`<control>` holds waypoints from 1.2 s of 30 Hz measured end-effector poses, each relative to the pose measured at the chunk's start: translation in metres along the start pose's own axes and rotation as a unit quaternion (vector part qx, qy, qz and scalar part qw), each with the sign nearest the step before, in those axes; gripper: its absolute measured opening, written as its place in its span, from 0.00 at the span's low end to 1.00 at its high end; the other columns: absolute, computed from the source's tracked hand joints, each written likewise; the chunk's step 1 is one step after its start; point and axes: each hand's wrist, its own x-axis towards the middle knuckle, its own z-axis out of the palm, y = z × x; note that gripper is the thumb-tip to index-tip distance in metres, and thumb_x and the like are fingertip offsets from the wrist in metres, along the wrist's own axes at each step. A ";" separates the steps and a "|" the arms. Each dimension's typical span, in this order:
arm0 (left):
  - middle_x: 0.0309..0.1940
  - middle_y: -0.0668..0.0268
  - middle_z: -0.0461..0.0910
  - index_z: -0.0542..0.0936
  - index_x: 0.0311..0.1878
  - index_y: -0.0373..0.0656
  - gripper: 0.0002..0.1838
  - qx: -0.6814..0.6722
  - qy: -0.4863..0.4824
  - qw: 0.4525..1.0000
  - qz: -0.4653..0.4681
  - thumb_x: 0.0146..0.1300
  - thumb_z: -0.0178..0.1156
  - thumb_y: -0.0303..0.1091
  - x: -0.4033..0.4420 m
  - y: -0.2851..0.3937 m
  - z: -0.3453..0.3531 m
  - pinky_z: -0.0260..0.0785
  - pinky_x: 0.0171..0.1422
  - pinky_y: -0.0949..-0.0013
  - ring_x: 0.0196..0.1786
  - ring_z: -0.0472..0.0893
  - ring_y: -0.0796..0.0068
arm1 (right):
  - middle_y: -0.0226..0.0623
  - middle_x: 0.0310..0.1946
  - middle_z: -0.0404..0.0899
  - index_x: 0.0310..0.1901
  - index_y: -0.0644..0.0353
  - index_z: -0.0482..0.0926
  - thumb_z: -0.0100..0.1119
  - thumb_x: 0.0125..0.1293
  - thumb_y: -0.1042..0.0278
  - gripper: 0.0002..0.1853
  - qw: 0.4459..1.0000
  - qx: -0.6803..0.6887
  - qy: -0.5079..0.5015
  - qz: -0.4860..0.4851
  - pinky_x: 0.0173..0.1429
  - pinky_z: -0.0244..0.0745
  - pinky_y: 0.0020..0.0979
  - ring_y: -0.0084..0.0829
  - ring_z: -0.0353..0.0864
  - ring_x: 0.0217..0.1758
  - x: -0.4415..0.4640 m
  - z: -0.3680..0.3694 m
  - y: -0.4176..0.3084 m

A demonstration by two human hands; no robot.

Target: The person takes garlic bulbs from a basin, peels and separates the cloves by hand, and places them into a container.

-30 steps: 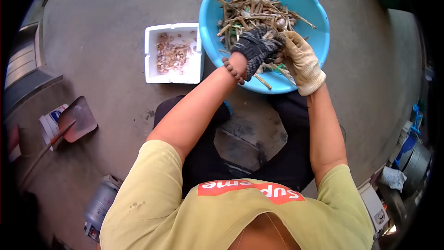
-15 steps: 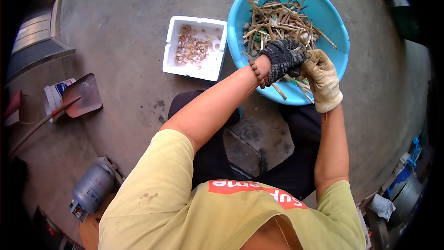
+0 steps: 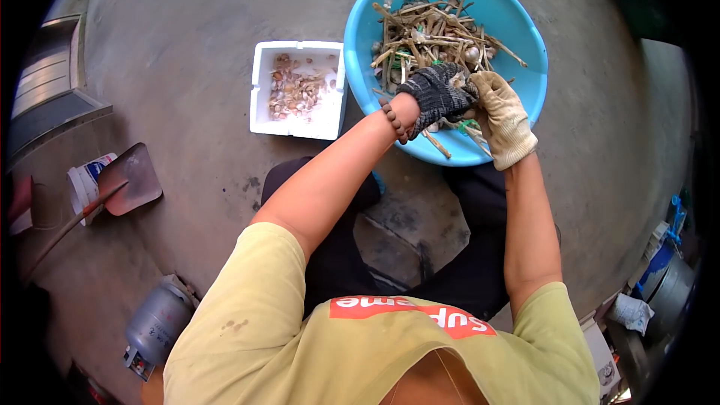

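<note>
My left hand [image 3: 436, 94], in a dark grey knitted glove, is closed over the near part of the blue basin. Pressed against it from the right is my right hand [image 3: 504, 116], in a cream work glove, its fingers also closed. Between the gloves a small pale part of a garlic bulb [image 3: 459, 81] shows; the fingers hide most of it. Under and beyond the hands, the wide blue basin [image 3: 531, 52] holds a heap of dried garlic with long stalks [image 3: 431, 34]. Left of it stands a white foam box [image 3: 298, 126] with loose garlic cloves [image 3: 296, 94] inside.
At left, a shovel [image 3: 131, 180] leans by a white bucket [image 3: 81, 184]. A grey gas cylinder [image 3: 159, 321] stands at lower left. A metal pot [image 3: 670, 296] and a white bag [image 3: 631, 313] are at lower right. The floor is concrete [image 3: 202, 52].
The view has shifted a little, so the basin and foam box appear farther left. Both hands stay together over the basin, with a pale bit now showing between the gloves.
</note>
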 end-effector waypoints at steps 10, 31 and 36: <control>0.40 0.56 0.76 0.76 0.42 0.44 0.18 -0.164 0.124 0.977 -0.063 0.49 0.58 0.43 -0.013 0.007 0.009 0.66 0.47 0.61 0.43 0.75 0.58 | 0.28 0.27 0.73 0.35 0.62 0.74 0.56 0.58 0.66 0.09 0.998 -0.047 -0.034 -0.017 0.28 0.70 0.20 0.18 0.72 0.29 -0.010 0.009 -0.009; 0.39 0.56 0.74 0.77 0.35 0.44 0.11 0.087 0.245 0.963 0.069 0.49 0.55 0.37 -0.024 0.000 0.017 0.66 0.48 0.59 0.44 0.73 0.58 | 0.31 0.31 0.74 0.38 0.62 0.73 0.52 0.61 0.65 0.10 0.980 -0.107 -0.021 -0.165 0.28 0.73 0.19 0.19 0.74 0.30 -0.010 0.024 0.003; 0.40 0.58 0.75 0.76 0.40 0.46 0.16 0.007 0.208 0.978 0.030 0.42 0.59 0.27 -0.039 0.004 -0.015 0.65 0.49 0.60 0.46 0.72 0.55 | 0.31 0.32 0.73 0.42 0.63 0.70 0.57 0.58 0.65 0.14 0.995 0.047 -0.079 -0.038 0.31 0.75 0.21 0.21 0.74 0.32 -0.018 0.043 -0.016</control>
